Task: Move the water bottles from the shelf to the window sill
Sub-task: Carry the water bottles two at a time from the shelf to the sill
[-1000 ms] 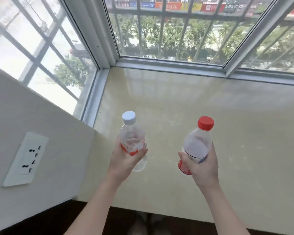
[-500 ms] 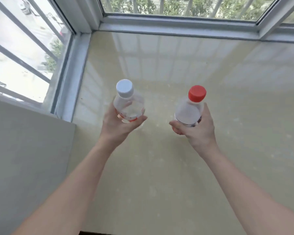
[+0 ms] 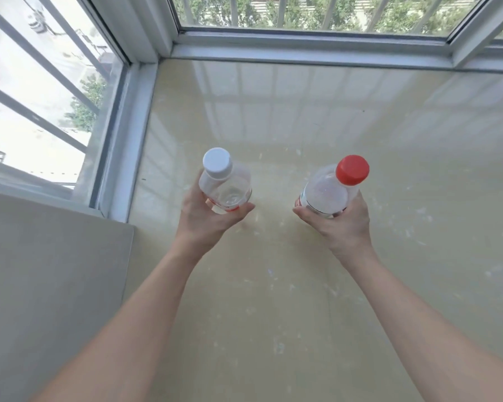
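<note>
My left hand (image 3: 208, 220) grips a clear water bottle with a white cap (image 3: 224, 181) and a red-and-white label. My right hand (image 3: 340, 224) grips a second clear bottle with a red cap (image 3: 328, 190). Both bottles are upright and seen from above, over the middle of the beige window sill (image 3: 302, 117). Whether their bases touch the sill is hidden by my hands.
Grey window frames (image 3: 302, 49) with barred glass bound the sill at the back and on the left (image 3: 122, 134). A plain wall face (image 3: 50, 280) stands at the near left. The sill surface stretches wide to the right and toward me.
My view has tilted further down onto the sill and the wall socket has left the frame. Both hands have reached forward over the sill with the bottles, still side by side.
</note>
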Demonstrator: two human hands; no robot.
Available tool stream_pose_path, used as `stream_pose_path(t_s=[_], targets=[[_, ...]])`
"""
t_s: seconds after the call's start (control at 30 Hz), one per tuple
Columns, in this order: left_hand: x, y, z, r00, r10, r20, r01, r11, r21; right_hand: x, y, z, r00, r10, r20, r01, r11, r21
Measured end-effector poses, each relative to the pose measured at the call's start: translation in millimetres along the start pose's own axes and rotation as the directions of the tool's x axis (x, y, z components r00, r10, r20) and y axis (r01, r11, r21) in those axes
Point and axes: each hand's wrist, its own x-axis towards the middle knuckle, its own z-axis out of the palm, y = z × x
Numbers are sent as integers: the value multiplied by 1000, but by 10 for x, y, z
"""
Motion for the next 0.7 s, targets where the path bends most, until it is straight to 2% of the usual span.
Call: stream_pose_path(t_s=[0.3,0.5,0.57,0.63,0.7], targets=[[55,-98,-90,996,-5,92,1,999,46,-21,155,44,993,113,-19,-113,994,-13],[35,-127,-182,992,-13,122,1,995,97,-91,123,24,991,129,-21,-130,990,-47],[-13,-123,-263,991,-25,129,3,986,167,-152,88,-52,990,142,-5,-141,981,-136],[-82,-94,-377,989,-42,141,-3,952,305,-196,65,-177,988,150,21,-139,950,-279],[-150,-24,-502,986,-42,161,-47,860,509,-243,5,-339,983,176,58,-129,877,-462]])
